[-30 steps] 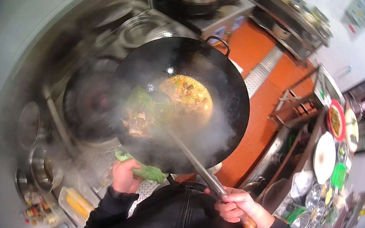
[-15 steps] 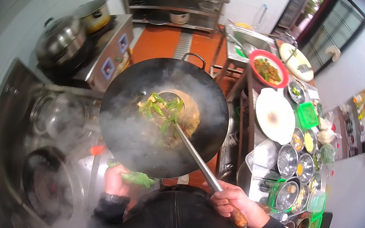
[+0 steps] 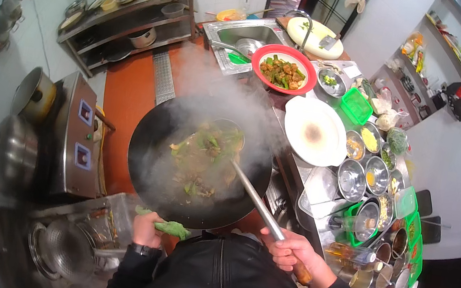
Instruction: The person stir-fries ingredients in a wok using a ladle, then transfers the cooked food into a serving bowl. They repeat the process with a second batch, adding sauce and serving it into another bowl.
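A large black wok [image 3: 148, 149] is in front of me, with steam blurring much of its inside. In it lie green pepper pieces and other food [image 3: 203, 146], with some brownish liquid. My left hand [image 3: 145, 231] is closed on a folded green cloth [image 3: 173, 229] at the wok's near rim. The part of the rim under the cloth is hidden. My right hand [image 3: 296, 256] wraps around the wooden-ended handle of a long metal ladle [image 3: 258, 199]. The ladle's bowl rests among the food, partly veiled by steam.
On the right counter stand a white plate [image 3: 295, 118], a red-rimmed dish of cooked food [image 3: 312, 75] and several metal bowls [image 3: 351, 180]. A sink [image 3: 223, 34] is beyond. To the left are a steel stove [image 3: 67, 148], a lidded pot [image 3: 15, 152] and a perforated strainer [image 3: 69, 248].
My view has swung to the right, bringing more of the counter in. The wok has moved away from the left stove side and tipped toward the counter, and steam now covers its far side.
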`<action>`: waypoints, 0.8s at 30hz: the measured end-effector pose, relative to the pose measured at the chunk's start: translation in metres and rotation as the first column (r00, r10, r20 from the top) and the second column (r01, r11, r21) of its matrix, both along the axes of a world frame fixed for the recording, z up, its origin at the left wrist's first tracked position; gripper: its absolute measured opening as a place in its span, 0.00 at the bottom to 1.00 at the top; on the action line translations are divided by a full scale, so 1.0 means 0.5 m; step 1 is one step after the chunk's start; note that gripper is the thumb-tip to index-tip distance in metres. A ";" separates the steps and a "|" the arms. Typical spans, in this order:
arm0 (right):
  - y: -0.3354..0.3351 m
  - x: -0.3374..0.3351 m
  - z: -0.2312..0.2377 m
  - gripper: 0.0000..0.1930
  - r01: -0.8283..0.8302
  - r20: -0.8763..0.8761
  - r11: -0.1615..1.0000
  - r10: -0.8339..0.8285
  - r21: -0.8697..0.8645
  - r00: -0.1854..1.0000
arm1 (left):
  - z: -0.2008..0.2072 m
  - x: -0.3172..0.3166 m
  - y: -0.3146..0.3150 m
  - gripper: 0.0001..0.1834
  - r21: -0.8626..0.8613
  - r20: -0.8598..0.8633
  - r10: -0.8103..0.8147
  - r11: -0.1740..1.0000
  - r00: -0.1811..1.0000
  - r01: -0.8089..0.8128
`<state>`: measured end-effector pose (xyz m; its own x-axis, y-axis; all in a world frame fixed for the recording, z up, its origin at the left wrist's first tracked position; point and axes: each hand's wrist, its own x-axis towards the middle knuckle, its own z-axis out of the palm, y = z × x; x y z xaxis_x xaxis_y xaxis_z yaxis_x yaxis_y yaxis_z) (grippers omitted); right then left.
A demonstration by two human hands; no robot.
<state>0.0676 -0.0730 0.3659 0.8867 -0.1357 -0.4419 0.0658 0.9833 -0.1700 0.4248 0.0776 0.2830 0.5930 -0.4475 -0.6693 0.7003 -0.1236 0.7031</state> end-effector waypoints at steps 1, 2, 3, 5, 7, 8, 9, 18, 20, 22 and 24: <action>-0.001 0.010 0.000 0.21 0.041 -0.019 0.999 -0.041 0.006 0.999 | -0.003 0.021 -0.017 0.09 0.005 0.012 -0.022 1.000 1.000 0.022; -0.001 0.022 0.000 0.21 0.065 -0.056 0.998 -0.066 -0.020 0.996 | -0.008 0.041 -0.035 0.10 0.010 0.030 -0.056 0.998 0.998 0.056; -0.002 0.033 -0.002 0.21 0.095 -0.052 0.995 -0.097 -0.033 0.994 | -0.016 0.060 -0.055 0.10 0.013 0.049 -0.096 0.995 0.994 0.096; -0.001 0.050 -0.007 0.24 0.172 -0.034 0.985 -0.173 -0.015 0.984 | -0.036 0.092 -0.095 0.10 0.001 0.077 -0.148 0.989 0.986 0.149; -0.001 0.058 -0.012 0.24 0.223 -0.020 0.975 -0.224 -0.011 0.974 | -0.059 0.115 -0.134 0.10 -0.043 0.091 -0.166 0.984 0.982 0.170; -0.001 0.058 -0.014 0.24 0.248 0.009 0.969 -0.248 0.009 0.969 | -0.071 0.124 -0.152 0.10 -0.009 0.103 -0.201 0.979 0.974 0.203; -0.003 0.057 -0.015 0.24 0.269 -0.002 0.963 -0.269 0.007 0.963 | -0.080 0.131 -0.170 0.09 0.014 0.109 -0.235 0.972 0.966 0.235; -0.040 -0.001 0.017 0.26 0.411 0.162 0.905 -0.424 0.106 0.891 | -0.139 0.145 -0.262 0.03 0.031 0.049 -0.397 0.918 0.916 0.396; -0.051 -0.018 0.022 0.26 0.437 0.233 0.886 -0.463 0.155 0.855 | -0.158 0.147 -0.267 0.02 0.004 0.019 -0.380 0.925 0.925 0.380; -0.066 -0.038 0.026 0.27 0.459 0.255 0.874 -0.485 0.159 0.836 | -0.180 0.153 -0.271 0.02 0.024 0.030 -0.419 0.908 0.907 0.419; -0.082 -0.060 0.027 0.27 0.501 0.268 0.856 -0.515 0.126 0.814 | -0.198 0.170 -0.274 0.02 0.082 0.121 -0.553 0.833 0.824 0.547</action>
<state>0.0378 -0.1141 0.3793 0.7841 -0.5870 -0.2016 0.5958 0.8029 -0.0208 0.5096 -0.0592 0.1840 0.3421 -0.7000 -0.6268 0.4070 -0.4909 0.7703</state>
